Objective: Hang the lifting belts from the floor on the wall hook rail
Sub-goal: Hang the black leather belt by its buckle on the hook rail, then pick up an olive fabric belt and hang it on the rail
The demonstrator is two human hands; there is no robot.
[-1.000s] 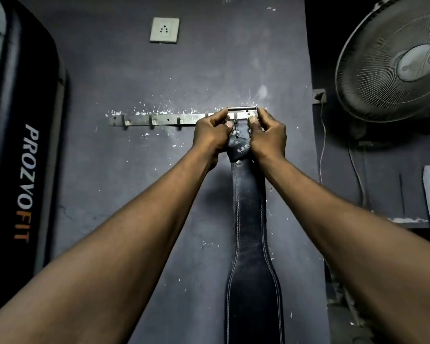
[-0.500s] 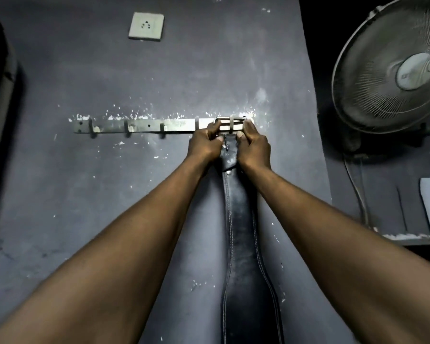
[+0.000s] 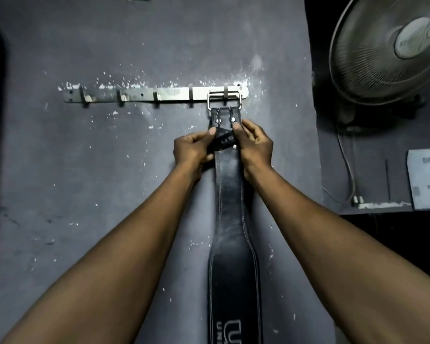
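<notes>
A dark grey, paint-flecked wall (image 3: 109,170) faces me, with a metal hook rail (image 3: 174,93) fixed across it and a fan (image 3: 387,45) off to the right. The black lifting belt (image 3: 230,199) hangs flat against the wall from the rail's right end, its steel buckle (image 3: 224,100) caught over the last hook. My left grip (image 3: 193,151) pinches the belt's left edge just below the rivets, and my right grip (image 3: 255,145) pinches the right edge opposite.
</notes>
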